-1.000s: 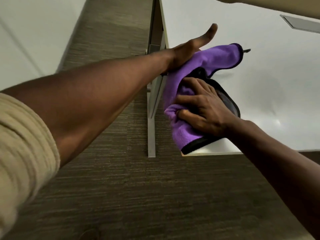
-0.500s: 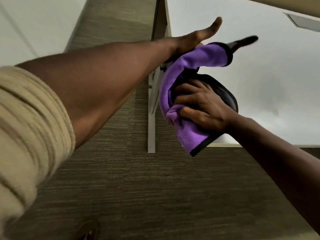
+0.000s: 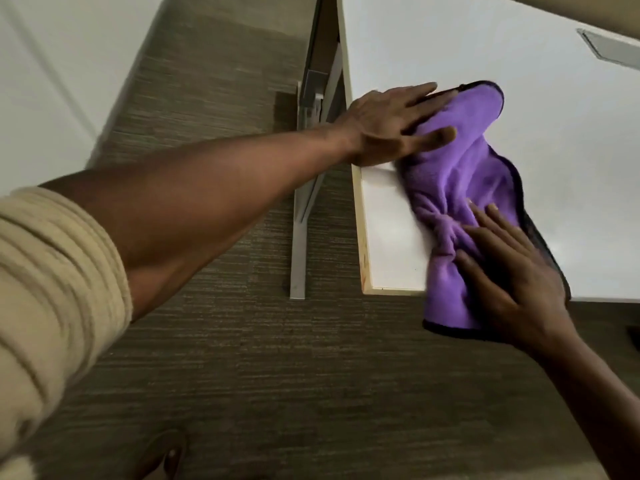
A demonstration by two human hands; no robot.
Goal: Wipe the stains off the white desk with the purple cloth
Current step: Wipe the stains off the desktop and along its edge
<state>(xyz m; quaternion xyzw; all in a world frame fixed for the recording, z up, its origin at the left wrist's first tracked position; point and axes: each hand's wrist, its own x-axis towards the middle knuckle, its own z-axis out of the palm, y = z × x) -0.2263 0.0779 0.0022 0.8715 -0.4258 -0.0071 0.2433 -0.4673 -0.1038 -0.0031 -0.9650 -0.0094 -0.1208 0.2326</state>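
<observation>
The purple cloth [image 3: 460, 188] lies bunched on the near left corner of the white counter [image 3: 450, 39], with its lower end hanging over the front edge above the floor. Its dark trimmed border shows along the right side and at the hanging bottom hem.

The left hand [image 3: 391, 128] reaches in across the counter's left edge and lies palm down on the upper part of the cloth. Its fingers [image 3: 424, 93] are straight and spread, pressing flat on the fabric rather than curling round it, and the thumb points along the cloth toward the right.

The right hand [image 3: 509, 271] rests palm down on the lower part of the cloth, near the counter's front edge. Its fingers [image 3: 485, 221] are also stretched out and lie flat on the gathered folds, holding nothing in a grip. The two hands are apart, with a creased stretch of cloth between them.

A bare strip of the counter, with its pale wooden rim, shows to the left of the cloth. A cream ribbed sleeve [image 3: 52, 292] is pushed up on the left forearm. Under the counter stands a grey metal leg [image 3: 299, 237] on a brown carpet floor [image 3: 277, 393]. A grey rectangular plate [image 3: 613, 48] is set in the counter's far right part. No stains can be made out on the surface.
</observation>
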